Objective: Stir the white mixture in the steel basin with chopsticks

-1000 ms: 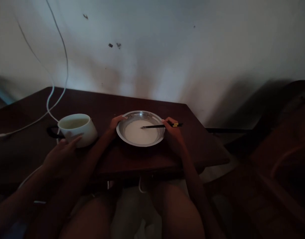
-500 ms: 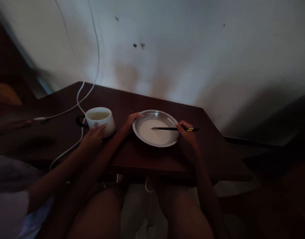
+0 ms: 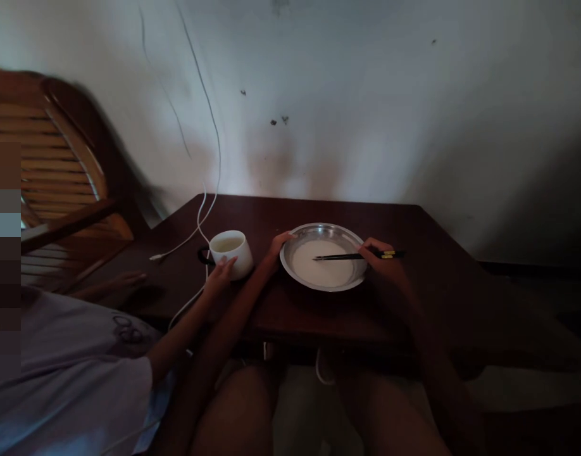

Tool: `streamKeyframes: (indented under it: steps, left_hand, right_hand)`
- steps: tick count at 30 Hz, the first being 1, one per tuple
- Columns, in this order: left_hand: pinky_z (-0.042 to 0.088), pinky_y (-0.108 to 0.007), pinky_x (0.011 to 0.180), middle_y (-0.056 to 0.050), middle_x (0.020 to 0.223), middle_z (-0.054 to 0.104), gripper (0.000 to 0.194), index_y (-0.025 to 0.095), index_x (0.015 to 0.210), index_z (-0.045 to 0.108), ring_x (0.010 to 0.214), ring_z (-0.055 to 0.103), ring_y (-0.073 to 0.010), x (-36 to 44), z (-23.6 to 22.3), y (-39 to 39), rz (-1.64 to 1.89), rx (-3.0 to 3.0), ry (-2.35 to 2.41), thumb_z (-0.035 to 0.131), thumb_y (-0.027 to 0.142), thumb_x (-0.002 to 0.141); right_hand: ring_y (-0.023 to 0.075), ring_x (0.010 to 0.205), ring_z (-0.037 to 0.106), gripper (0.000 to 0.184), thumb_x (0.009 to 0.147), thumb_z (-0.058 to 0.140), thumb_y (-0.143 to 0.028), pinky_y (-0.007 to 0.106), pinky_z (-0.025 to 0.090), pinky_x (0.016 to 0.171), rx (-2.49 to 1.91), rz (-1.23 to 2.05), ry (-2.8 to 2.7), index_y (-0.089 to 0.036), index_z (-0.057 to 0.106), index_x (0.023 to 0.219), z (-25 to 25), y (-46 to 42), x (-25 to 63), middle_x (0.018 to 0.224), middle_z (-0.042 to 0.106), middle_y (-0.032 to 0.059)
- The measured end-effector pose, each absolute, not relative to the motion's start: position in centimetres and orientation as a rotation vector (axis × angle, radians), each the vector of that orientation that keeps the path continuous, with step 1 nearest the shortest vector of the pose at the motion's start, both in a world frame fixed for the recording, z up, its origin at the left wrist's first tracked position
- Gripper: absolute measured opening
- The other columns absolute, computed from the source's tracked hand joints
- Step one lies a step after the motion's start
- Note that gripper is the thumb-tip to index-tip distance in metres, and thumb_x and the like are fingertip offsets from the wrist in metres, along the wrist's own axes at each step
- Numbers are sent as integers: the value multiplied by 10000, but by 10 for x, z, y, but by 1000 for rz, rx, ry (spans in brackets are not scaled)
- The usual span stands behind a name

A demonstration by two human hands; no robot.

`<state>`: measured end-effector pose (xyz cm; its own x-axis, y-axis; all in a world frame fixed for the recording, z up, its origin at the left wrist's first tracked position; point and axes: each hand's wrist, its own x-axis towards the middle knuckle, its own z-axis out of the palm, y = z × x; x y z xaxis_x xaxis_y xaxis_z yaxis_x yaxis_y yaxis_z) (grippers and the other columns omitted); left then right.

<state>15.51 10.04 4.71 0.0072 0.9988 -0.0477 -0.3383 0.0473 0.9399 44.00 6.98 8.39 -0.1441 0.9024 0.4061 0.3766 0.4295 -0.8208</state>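
A shallow metal bowl (image 3: 287, 263) holding a milky white liquid (image 3: 321, 263) sits on the dark wooden table. My left hand (image 3: 277, 246) grips its left rim, thumb side up. In my right hand (image 3: 383, 258), at the right rim, is a pair of black chopsticks (image 3: 340, 256) with gold bands near the back end. Their tips reach the liquid near the bowl's middle. Left of my left forearm stands a white mug (image 3: 240, 259) with a dark handle and pale liquid inside. Another person's hand (image 3: 220, 273) rests against the mug.
A white cable (image 3: 218, 152) hangs down the wall and runs behind the mug, its plug end (image 3: 155, 258) lying on the table (image 3: 290, 316). The other person's second hand (image 3: 131, 277) is at the table's left. A slatted wooden chair (image 3: 76, 152) stands at far left.
The view has swung left, so everything sits further right and lower. The other person's far hand is now apart from the cable's plug end. My hands keep their places on the bowl and chopsticks.
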Motion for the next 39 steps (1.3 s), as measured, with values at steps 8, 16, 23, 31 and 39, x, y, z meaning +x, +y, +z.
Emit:
streamKeyframes:
  steps: [8, 16, 23, 31, 39]
  left_hand:
    - [412, -283, 595, -15, 606, 635, 178, 153, 773, 691, 589, 549, -167, 156, 53, 97, 1287, 885, 1001, 661, 267, 639]
    - [427, -278, 605, -18, 645, 644, 195, 161, 769, 678, 606, 566, -163, 157, 57, 91, 1305, 927, 1001, 694, 302, 634]
    - [386, -256, 534, 5, 583, 613, 199, 153, 720, 651, 549, 531, -147, 155, 54, 94, 1325, 900, 1015, 698, 313, 612]
    - [414, -275, 568, -25, 620, 656, 170, 155, 714, 686, 581, 557, -171, 153, 55, 94, 1305, 904, 962, 675, 294, 617]
    - [440, -292, 607, -34, 662, 675, 220, 142, 784, 707, 612, 586, -186, 148, 44, 100, 1312, 907, 950, 690, 302, 633]
  right_hand:
    - [154, 596, 458, 364, 807, 604, -515, 303, 350, 587, -1177, 576, -1563, -233, 515, 594, 78, 79, 444, 598, 518, -11]
    - [136, 584, 391, 373, 794, 606, -486, 297, 303, 562, -1078, 682, -1620, -226, 456, 572, 87, 71, 443, 578, 430, -35]
    - [152, 613, 450, 386, 766, 650, -531, 298, 344, 587, -992, 817, -1733, -219, 524, 576, 85, 71, 440, 598, 504, -17]
    - [164, 597, 442, 409, 770, 616, -533, 305, 348, 589, -1103, 606, -1520, -232, 475, 532, 76, 83, 446, 557, 482, -10]
    - [163, 582, 457, 324, 701, 655, -474, 302, 345, 564, -1022, 783, -1687, -227, 535, 529, 76, 81, 436, 550, 517, -4]
